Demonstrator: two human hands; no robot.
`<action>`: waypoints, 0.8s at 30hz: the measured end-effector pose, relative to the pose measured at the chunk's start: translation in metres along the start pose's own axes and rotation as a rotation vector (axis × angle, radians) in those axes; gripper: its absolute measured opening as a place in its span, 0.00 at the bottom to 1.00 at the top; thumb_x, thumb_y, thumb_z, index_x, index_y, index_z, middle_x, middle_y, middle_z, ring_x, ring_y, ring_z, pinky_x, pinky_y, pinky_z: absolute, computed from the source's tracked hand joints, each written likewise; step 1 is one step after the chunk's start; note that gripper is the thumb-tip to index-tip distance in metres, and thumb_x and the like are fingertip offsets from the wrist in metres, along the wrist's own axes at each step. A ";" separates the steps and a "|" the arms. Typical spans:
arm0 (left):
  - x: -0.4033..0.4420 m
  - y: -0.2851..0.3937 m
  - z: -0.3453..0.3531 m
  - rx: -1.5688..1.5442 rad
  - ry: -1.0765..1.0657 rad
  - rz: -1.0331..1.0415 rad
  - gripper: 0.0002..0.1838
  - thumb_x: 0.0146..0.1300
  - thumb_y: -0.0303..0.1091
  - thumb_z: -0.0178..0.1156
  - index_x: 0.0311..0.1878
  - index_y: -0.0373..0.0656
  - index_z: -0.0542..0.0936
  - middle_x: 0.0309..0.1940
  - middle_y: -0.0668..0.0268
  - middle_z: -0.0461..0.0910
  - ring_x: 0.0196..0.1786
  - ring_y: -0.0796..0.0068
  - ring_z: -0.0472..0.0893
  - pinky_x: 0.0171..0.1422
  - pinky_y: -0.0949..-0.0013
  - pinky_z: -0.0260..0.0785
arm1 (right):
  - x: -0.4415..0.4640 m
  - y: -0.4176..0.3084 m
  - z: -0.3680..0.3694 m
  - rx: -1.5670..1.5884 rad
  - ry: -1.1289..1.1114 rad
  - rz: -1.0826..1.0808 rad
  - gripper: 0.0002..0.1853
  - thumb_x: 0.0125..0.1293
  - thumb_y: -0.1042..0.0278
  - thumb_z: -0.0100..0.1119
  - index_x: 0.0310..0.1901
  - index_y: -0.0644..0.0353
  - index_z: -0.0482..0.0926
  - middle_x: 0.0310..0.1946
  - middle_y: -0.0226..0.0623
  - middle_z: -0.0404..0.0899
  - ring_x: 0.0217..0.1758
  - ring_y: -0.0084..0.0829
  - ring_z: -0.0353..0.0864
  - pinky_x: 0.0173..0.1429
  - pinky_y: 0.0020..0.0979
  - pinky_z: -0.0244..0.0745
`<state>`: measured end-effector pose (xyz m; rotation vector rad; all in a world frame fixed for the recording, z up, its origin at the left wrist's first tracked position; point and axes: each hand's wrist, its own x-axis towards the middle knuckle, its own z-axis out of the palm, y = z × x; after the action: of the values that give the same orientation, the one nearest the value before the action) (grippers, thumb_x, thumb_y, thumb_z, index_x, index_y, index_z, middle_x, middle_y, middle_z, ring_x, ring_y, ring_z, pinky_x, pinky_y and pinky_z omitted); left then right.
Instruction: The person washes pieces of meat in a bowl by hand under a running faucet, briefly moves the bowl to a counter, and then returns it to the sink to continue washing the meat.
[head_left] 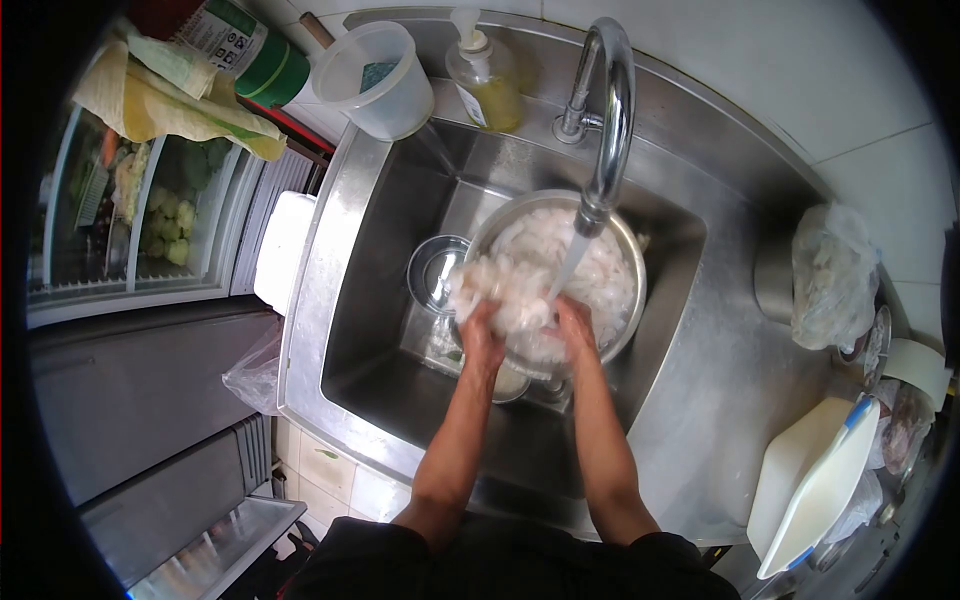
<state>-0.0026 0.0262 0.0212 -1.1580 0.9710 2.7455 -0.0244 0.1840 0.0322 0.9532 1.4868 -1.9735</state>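
A large metal bowl [641, 285] sits in the sink, full of pale pinkish-white raw pieces [610, 290] whose exact kind I cannot make out. My left hand [482, 338] is curled under a heap of these pieces at the bowl's left side, blurred by motion. Across from it, my right hand [573, 325] grips the same heap from the right. The fingers of both hands are partly hidden by the heap. Water pours from the faucet [597, 205] onto the pieces between my hands.
Beside the large bowl, a smaller metal bowl [425, 275] stands in the sink basin [390, 385]. A plastic tub [405, 105] and soap pump bottle [495, 95] line the back edge. At right are a plastic bag [835, 275] and white container [795, 460]; an open fridge [205, 215] is left.
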 end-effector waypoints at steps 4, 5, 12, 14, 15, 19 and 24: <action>-0.001 -0.002 0.003 -0.010 -0.033 0.029 0.25 0.55 0.24 0.55 0.58 0.29 0.71 0.52 0.54 0.78 0.55 0.57 0.80 0.64 0.55 0.73 | -0.002 0.000 -0.005 0.014 -0.104 -0.001 0.24 0.58 0.55 0.69 0.51 0.63 0.81 0.46 0.39 0.82 0.47 0.33 0.84 0.45 0.41 0.85; -0.004 0.000 0.006 -0.009 -0.037 0.032 0.25 0.55 0.24 0.55 0.58 0.29 0.71 0.52 0.54 0.78 0.56 0.56 0.79 0.65 0.55 0.73 | -0.001 0.001 -0.006 0.017 -0.105 0.000 0.22 0.59 0.58 0.68 0.50 0.63 0.81 0.46 0.37 0.82 0.47 0.33 0.83 0.46 0.40 0.85; -0.008 -0.003 0.010 -0.019 -0.041 0.032 0.28 0.54 0.22 0.55 0.61 0.30 0.69 0.55 0.54 0.77 0.57 0.56 0.79 0.65 0.54 0.72 | 0.002 0.008 -0.004 0.169 -0.133 -0.035 0.20 0.58 0.63 0.68 0.51 0.62 0.80 0.42 0.34 0.82 0.44 0.31 0.83 0.46 0.38 0.83; -0.020 0.004 0.025 -0.004 -0.020 0.041 0.28 0.53 0.22 0.55 0.62 0.31 0.69 0.55 0.54 0.76 0.57 0.56 0.79 0.65 0.54 0.72 | 0.003 0.009 -0.004 0.201 -0.090 -0.021 0.22 0.54 0.62 0.69 0.49 0.62 0.80 0.41 0.35 0.83 0.42 0.31 0.84 0.45 0.37 0.81; -0.018 0.003 0.023 -0.002 -0.020 0.028 0.28 0.53 0.22 0.55 0.62 0.31 0.69 0.55 0.54 0.76 0.57 0.56 0.79 0.65 0.54 0.72 | 0.002 0.007 -0.003 0.203 -0.046 0.001 0.22 0.53 0.63 0.69 0.49 0.63 0.80 0.40 0.35 0.82 0.42 0.31 0.83 0.44 0.37 0.81; -0.013 -0.001 0.017 -0.021 -0.016 -0.046 0.29 0.53 0.21 0.56 0.62 0.33 0.69 0.55 0.55 0.77 0.57 0.56 0.78 0.66 0.53 0.72 | 0.000 -0.008 -0.003 0.032 -0.040 -0.052 0.23 0.48 0.63 0.64 0.46 0.66 0.79 0.38 0.38 0.81 0.41 0.33 0.81 0.41 0.37 0.77; -0.012 -0.005 0.016 -0.049 -0.053 -0.089 0.29 0.55 0.22 0.56 0.63 0.34 0.69 0.55 0.56 0.76 0.58 0.55 0.78 0.66 0.51 0.71 | 0.016 -0.011 -0.006 -0.111 0.012 -0.042 0.18 0.48 0.64 0.58 0.41 0.63 0.77 0.33 0.37 0.78 0.35 0.33 0.76 0.37 0.35 0.71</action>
<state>-0.0029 0.0416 0.0344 -1.0998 0.8302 2.7300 -0.0409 0.1931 0.0254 0.8945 1.6177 -1.8951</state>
